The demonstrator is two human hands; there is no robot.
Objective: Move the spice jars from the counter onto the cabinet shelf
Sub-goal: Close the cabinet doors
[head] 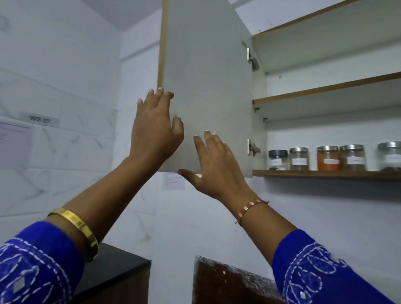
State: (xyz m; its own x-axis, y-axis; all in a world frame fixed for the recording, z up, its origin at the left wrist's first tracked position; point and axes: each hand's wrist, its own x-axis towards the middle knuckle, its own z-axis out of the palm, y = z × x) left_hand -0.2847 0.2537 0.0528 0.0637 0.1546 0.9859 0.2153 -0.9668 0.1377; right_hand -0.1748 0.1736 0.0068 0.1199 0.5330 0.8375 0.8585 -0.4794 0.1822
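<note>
Several glass spice jars [328, 158] with metal lids stand in a row on the lowest cabinet shelf [338, 177] at the right; one at the left end has a dark lid [277, 159]. The grey cabinet door [208, 75] is swung open toward me. My left hand [155, 128] lies flat against the door near its free edge, fingers spread. My right hand [214, 164] is spread against the door's lower part, thumb under its bottom edge. Neither hand holds a jar.
Two more shelves [340, 90] above hold nothing visible. A black counter corner [121, 266] sits at lower left and a brown surface [231, 290] at lower centre. White tiled walls carry paper notices [7, 143] and a "WS 07" label [40, 119].
</note>
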